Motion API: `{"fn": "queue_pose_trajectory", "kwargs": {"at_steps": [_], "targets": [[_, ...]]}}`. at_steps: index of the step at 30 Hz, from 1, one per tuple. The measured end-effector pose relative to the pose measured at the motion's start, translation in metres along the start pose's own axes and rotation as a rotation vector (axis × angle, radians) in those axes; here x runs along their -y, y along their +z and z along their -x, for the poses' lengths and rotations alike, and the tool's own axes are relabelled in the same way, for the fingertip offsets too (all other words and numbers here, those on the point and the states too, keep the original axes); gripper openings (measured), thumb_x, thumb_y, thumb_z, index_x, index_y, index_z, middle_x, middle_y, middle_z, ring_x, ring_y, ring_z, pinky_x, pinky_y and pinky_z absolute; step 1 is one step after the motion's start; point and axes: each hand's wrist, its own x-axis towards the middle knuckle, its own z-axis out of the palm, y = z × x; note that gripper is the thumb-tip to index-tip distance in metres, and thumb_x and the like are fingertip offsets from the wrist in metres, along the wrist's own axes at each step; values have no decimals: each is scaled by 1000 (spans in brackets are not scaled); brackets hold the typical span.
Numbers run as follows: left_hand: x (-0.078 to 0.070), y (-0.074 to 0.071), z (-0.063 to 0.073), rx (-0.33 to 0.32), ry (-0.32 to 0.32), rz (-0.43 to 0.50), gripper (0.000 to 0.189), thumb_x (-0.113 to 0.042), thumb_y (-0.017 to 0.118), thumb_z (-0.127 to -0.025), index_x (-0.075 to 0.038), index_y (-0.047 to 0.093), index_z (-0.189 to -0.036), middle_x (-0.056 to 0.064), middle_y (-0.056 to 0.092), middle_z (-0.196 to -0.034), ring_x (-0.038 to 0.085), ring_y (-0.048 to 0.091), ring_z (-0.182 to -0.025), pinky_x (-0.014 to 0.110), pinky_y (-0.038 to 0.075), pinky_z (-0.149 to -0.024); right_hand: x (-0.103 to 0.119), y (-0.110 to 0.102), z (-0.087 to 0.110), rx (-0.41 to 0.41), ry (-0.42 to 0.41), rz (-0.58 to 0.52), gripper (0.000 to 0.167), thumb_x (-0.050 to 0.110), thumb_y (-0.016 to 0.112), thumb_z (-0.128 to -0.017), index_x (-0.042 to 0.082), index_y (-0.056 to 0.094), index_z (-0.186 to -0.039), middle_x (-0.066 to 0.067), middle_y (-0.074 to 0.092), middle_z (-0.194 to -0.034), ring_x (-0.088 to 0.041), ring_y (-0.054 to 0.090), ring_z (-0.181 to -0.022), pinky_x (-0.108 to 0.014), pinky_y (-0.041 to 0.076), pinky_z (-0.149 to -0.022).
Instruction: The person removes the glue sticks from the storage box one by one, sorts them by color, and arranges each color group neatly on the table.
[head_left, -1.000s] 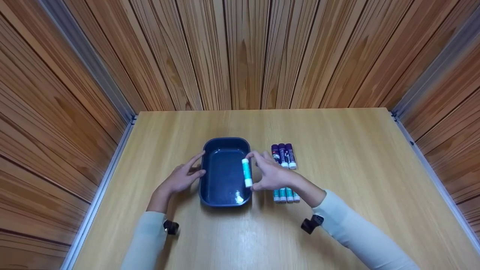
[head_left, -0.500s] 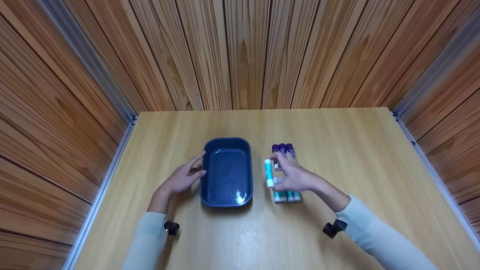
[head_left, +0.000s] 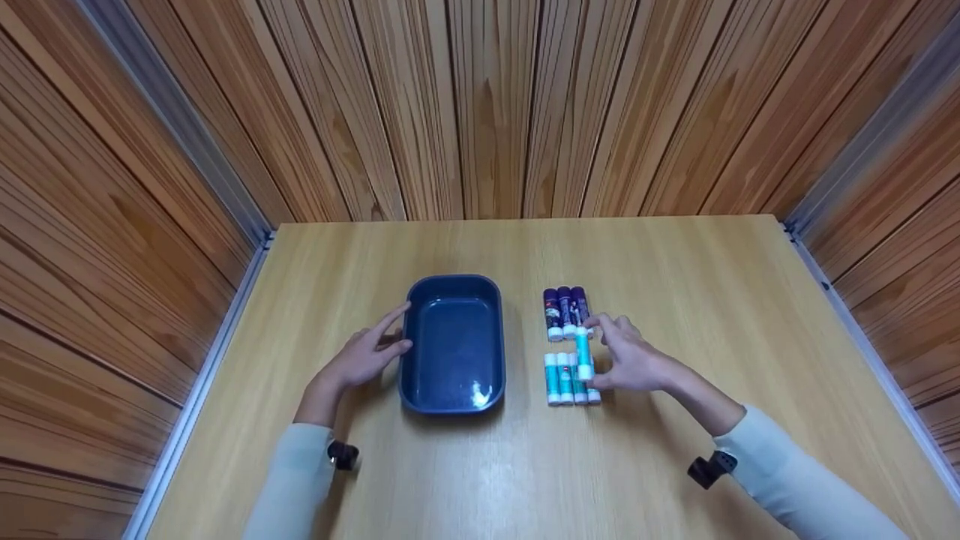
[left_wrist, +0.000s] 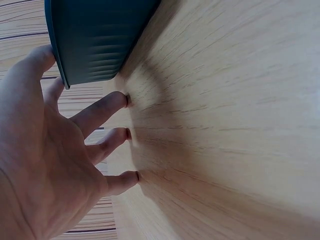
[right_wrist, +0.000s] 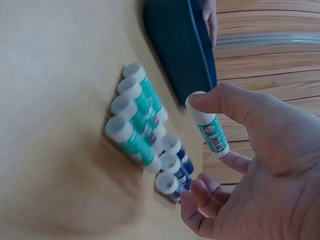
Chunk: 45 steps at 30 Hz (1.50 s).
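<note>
My right hand (head_left: 630, 363) pinches a teal glue stick (head_left: 582, 352) by its two white ends, thumb at one and index finger at the other. The right wrist view shows this glue stick (right_wrist: 213, 131) raised off the table. Below it lies a row of several teal glue sticks (head_left: 552, 379), partly covered by the held one. Three purple glue sticks (head_left: 565, 304) lie side by side just beyond. My left hand (head_left: 362, 358) touches the left rim of a dark blue tray (head_left: 452, 360) with thumb and index finger; its other fingertips rest on the table in the left wrist view.
Nothing lies inside the tray. Bare wooden tabletop (head_left: 675, 285) extends right of the glue sticks. Wood-panelled walls (head_left: 487, 112) with grey metal corner posts (head_left: 225, 172) enclose the table at the back and both sides.
My right hand has carried the teal glue stick rightward, from over the tray's right rim to over the glue stick rows. My left hand and the tray have stayed put.
</note>
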Motion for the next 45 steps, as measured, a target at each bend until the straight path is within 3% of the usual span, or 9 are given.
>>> {"fn": "queue_pose_trajectory", "kwargs": {"at_steps": [3,8,19,31,38,45], "targets": [[1,0,1,-3,17,-3,71,-47,55,-118,-44,21,-180,21,30,-187,52,44,-166,76,37,-132,-6,-1,2,-2,11,35,90,13,93,-87,8,39,-159,-34,47,-142,-45,51,-129,-39,48,-89],[3,1,0,-2,30,-7,73,-48,56,-118,-41,20,-181,22,30,-186,53,44,-165,74,37,-132,-16,1,5,14,35,72,89,14,95,-87,12,40,-157,-30,47,-138,-41,48,-125,-43,47,-92],[3,0,-1,3,24,-6,71,-48,55,-118,-46,20,-180,19,24,-189,52,43,-166,74,37,-133,-40,6,6,31,65,55,83,7,92,-87,11,45,-156,-21,43,-122,-32,44,-107,-36,41,-79],[2,0,-1,4,20,-3,71,-50,56,-118,-47,20,-179,17,25,-189,51,44,-166,73,38,-133,-50,11,5,38,138,42,83,8,92,-88,15,47,-158,-22,41,-127,-34,44,-111,-37,44,-81],[2,0,-3,-5,51,-23,72,-47,56,-118,-41,21,-181,19,24,-189,52,45,-165,75,33,-135,-51,12,7,54,117,51,84,8,91,-87,12,47,-158,-25,44,-132,-36,44,-114,-42,45,-87],[2,0,-1,2,50,-10,72,-46,55,-118,-41,20,-181,20,25,-188,53,44,-165,75,34,-134,-51,11,8,67,119,64,88,12,94,-86,11,46,-159,-25,43,-132,-39,45,-117,-49,47,-93]]}}
